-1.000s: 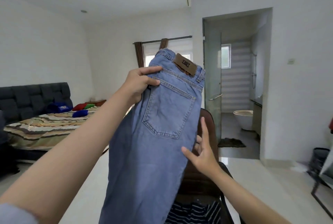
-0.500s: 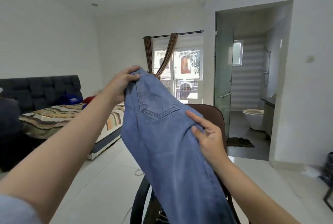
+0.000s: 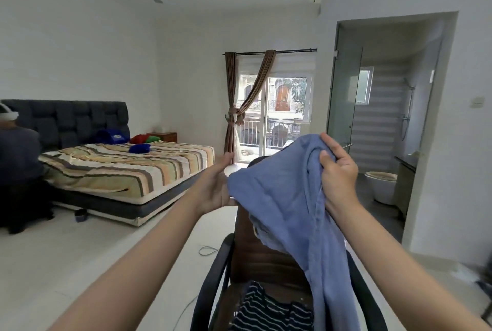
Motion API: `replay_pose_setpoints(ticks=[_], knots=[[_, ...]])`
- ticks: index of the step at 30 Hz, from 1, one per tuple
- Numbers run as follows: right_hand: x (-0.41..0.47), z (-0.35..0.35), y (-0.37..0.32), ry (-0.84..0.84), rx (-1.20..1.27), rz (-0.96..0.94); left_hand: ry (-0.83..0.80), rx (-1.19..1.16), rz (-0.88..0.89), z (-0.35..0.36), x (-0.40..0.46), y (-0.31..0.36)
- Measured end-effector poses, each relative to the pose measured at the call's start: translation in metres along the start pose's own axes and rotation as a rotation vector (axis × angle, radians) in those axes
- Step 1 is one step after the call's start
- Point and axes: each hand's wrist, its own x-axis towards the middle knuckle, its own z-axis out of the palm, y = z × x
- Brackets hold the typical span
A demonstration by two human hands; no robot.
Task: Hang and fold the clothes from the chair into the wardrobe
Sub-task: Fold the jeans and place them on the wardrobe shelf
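Nearest me, a dark striped garment [image 3: 269, 312] is lying on the brown chair [image 3: 266, 259]. Above it I am folding the light blue denim jeans [image 3: 287, 197]: my right hand [image 3: 338, 171] is pinching a bunched fold, my left hand [image 3: 217, 187] is cupping the edge. I should be aligning the seams before creasing. No writing is readable.

head-worn view, forward and down, close over the chair [image 3: 266, 259]

You have two hands on show, your left hand [image 3: 215, 187] and right hand [image 3: 336, 173], one pair of blue jeans [image 3: 287, 205], one brown chair [image 3: 263, 256], one striped garment [image 3: 266, 312], one bed [image 3: 127, 168], one toilet [image 3: 380, 187], two curtains [image 3: 231, 102]
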Motion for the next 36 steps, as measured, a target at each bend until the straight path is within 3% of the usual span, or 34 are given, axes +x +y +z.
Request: replay_pose_setpoints(ticks=[6, 9, 12, 15, 17, 21, 24, 31, 36], knots=[[-0.002, 0.006, 0.013, 0.120, 0.029, 0.075, 0.032, -0.440, 0.231, 0.014, -0.014, -0.042], [-0.005, 0.011, 0.023, 0.134, -0.008, 0.119, 0.106, -0.307, 0.284, 0.017, -0.019, -0.052], [-0.008, 0.013, 0.035, 0.129, -0.002, 0.150, 0.034, -0.194, 0.208, 0.011, -0.033, -0.056], [-0.011, 0.012, 0.041, 0.111, -0.003, 0.182, 0.080, 0.176, 0.089, 0.003, -0.044, -0.055], [-0.015, 0.012, 0.042, 0.077, -0.009, 0.189, 0.176, 0.317, 0.099, 0.002, -0.047, -0.055], [-0.022, 0.009, 0.031, 0.006, -0.024, 0.173, 0.362, 0.061, 0.285, 0.001, -0.045, -0.051], [-0.022, 0.000, 0.022, -0.088, -0.031, 0.177, 0.344, -0.148, 0.406, 0.006, -0.049, -0.038], [-0.012, -0.031, -0.003, -0.309, -0.026, 0.349, 0.362, 0.109, 0.429, 0.006, -0.051, -0.014], [-0.013, -0.038, -0.006, -0.199, 0.033, 0.337, 0.374, 0.348, 0.471, 0.005, -0.049, -0.002]])
